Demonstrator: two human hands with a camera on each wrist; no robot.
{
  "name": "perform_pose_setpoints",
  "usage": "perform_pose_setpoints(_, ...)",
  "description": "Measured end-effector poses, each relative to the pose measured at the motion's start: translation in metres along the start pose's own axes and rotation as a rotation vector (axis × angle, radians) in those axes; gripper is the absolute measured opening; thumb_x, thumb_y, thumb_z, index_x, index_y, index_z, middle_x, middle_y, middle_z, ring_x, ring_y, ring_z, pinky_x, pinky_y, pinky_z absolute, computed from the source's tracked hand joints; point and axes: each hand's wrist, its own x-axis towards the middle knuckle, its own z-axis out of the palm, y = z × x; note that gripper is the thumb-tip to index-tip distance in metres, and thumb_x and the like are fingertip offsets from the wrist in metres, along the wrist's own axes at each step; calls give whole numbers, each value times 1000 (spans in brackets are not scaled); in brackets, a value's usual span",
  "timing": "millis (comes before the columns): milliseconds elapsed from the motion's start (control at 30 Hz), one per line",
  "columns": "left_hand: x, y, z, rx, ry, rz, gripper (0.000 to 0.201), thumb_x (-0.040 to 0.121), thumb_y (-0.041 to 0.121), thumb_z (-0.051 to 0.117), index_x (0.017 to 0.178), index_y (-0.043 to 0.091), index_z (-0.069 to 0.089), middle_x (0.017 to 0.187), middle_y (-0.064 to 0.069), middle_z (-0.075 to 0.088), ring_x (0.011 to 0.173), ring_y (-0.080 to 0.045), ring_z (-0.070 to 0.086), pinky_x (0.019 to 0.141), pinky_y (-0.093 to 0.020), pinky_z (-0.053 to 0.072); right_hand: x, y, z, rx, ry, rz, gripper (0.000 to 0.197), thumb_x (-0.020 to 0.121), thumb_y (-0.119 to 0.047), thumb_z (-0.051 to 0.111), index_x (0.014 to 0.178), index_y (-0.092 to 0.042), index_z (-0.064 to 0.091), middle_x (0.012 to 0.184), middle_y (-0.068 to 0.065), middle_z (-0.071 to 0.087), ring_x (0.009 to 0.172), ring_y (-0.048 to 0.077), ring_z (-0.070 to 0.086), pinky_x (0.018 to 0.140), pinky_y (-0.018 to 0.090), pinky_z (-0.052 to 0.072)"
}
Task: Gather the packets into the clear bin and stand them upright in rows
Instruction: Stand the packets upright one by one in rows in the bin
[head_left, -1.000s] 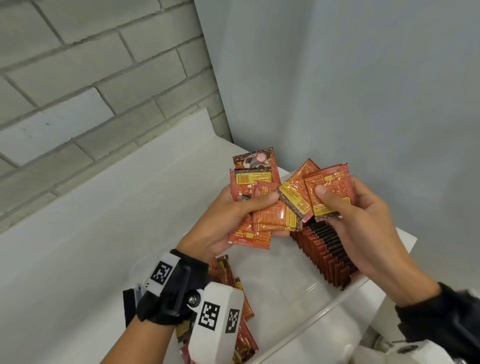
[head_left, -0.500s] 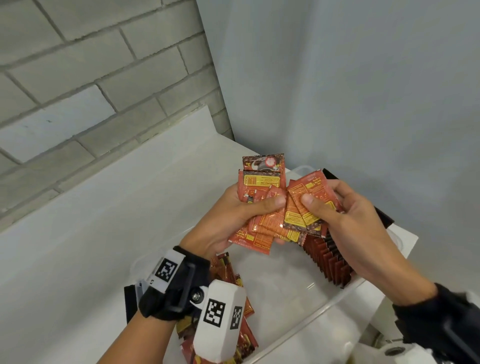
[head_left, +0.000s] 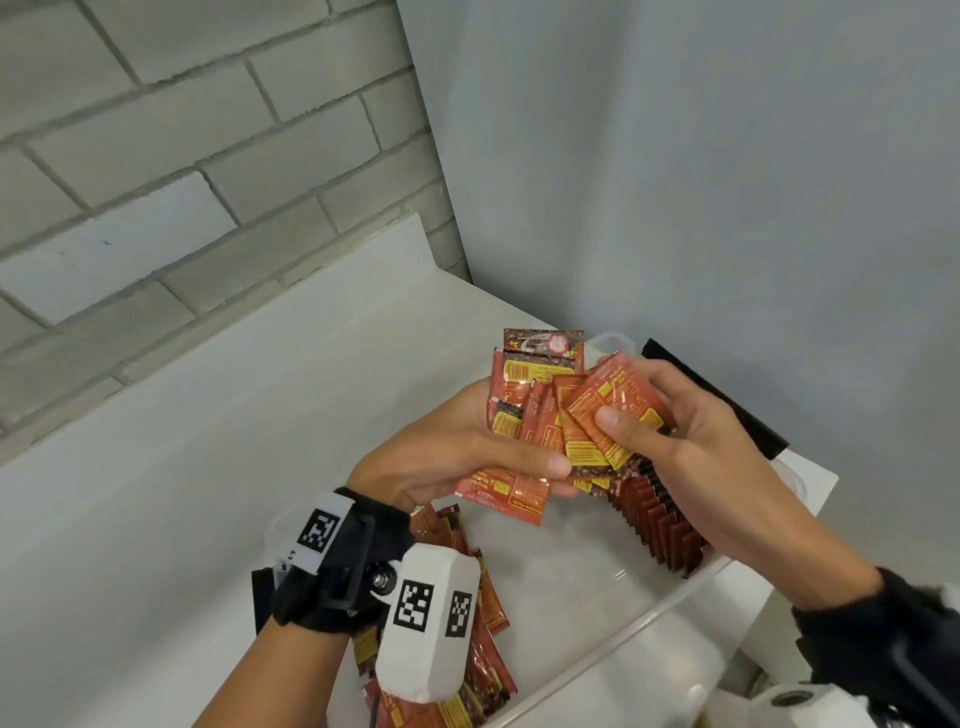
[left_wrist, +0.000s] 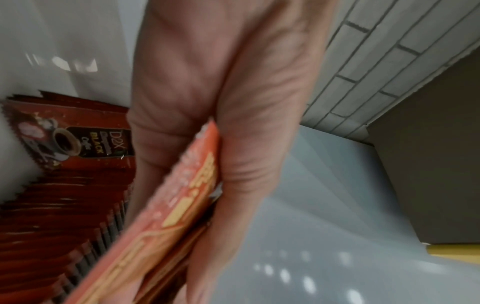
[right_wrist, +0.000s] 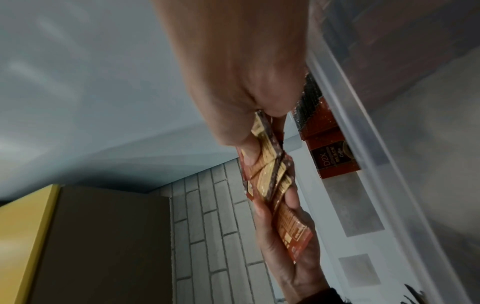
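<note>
Both hands hold a fan of red-and-orange foil packets (head_left: 540, 415) above the clear plastic bin (head_left: 649, 605).

The left hand (head_left: 447, 457) clamps the fan under its thumb; the right hand (head_left: 691, 441) pinches the front packet (head_left: 615, 400). Inside the bin, one row of upright dark-red packets (head_left: 657, 517) stands along the right wall, and loose packets (head_left: 483, 597) lie near the left wrist. Only the left-wrist view shows the row's front face (left_wrist: 75, 139), printed "BLACK". The overlapping packets cannot be counted.
</note>
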Motion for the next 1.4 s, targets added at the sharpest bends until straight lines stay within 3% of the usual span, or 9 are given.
perform_pose_setpoints(300, 8, -1, -1, 25, 254, 34, 33, 74, 20, 67, 106, 20, 65, 100, 0, 75, 93, -17, 71, 77, -27, 57, 2, 3, 5, -67, -14, 38, 48, 74, -32, 71, 120, -24, 57, 112, -3, 69, 97, 13, 69, 83, 33, 58)
perform_pose_setpoints(433, 10, -4, -7, -76, 262, 19, 30, 83, 9, 66, 111, 16, 60, 99, -1, 73, 89, -16, 71, 79, -31, 58, 2, 1, 4, -28, 41, 50, 40, 77, -28, 70, 116, -19, 62, 102, -4, 74, 91, 12, 71, 74, 24, 56)
perform_pose_setpoints(600, 10, -4, -8, -178, 276, 79, 27, 89, 3, 53, 114, 11, 58, 103, -5, 72, 92, -18, 70, 82, -35, 58, 0, -5, 0, 173, 62, 150, 34, 84, -23, 63, 116, -10, 65, 106, 8, 73, 101, 27, 69, 94, 44, 51)
perform_pose_setpoints(733, 14, -3, -3, -255, 350, 131, 28, 87, 7, 55, 115, 6, 58, 105, -8, 71, 94, -19, 70, 79, -31, 58, 1, -5, 2, 142, -16, 195, 35, 83, -21, 64, 117, -10, 66, 110, 7, 73, 105, 26, 68, 101, 48, 46)
perform_pose_setpoints(833, 16, -5, 1, -250, 367, 130, 44, 83, 12, 58, 125, -1, 53, 117, -16, 66, 104, -25, 67, 84, -34, 58, 1, -3, 5, 56, -43, 204, 39, 77, -26, 69, 114, -15, 68, 106, 4, 74, 101, 24, 69, 99, 49, 48)
perform_pose_setpoints(1033, 15, 0, 0, -299, 375, 100, 47, 86, 31, 54, 125, 6, 56, 111, -10, 71, 101, -20, 69, 82, -37, 58, 2, -2, 5, 23, -8, 195, 36, 80, -30, 69, 115, -19, 67, 106, 3, 74, 100, 24, 70, 100, 48, 47)
perform_pose_setpoints(1133, 16, -1, -4, -308, 446, 130, 29, 95, 21, 51, 120, 9, 59, 108, -8, 72, 98, -20, 70, 81, -38, 59, 2, -4, 4, 80, 51, 174, 35, 80, -28, 67, 112, -15, 67, 103, 5, 75, 100, 28, 69, 94, 46, 51)
perform_pose_setpoints(1233, 14, -2, -6, -221, 441, 127, 25, 95, 13, 54, 118, 8, 59, 106, -7, 73, 95, -20, 71, 72, -34, 60, 2, -6, 2, 88, 99, 138, 31, 83, -28, 65, 112, -17, 66, 101, 1, 75, 95, 19, 71, 83, 34, 53)
perform_pose_setpoints(1400, 10, -2, -2, -88, 384, 82, 32, 83, 22, 62, 113, 11, 63, 103, -5, 74, 92, -19, 72, 71, -30, 60, 2, -5, 4, 64, 64, 131, 34, 83, -31, 66, 115, -22, 66, 104, -1, 74, 97, 18, 70, 82, 31, 53)
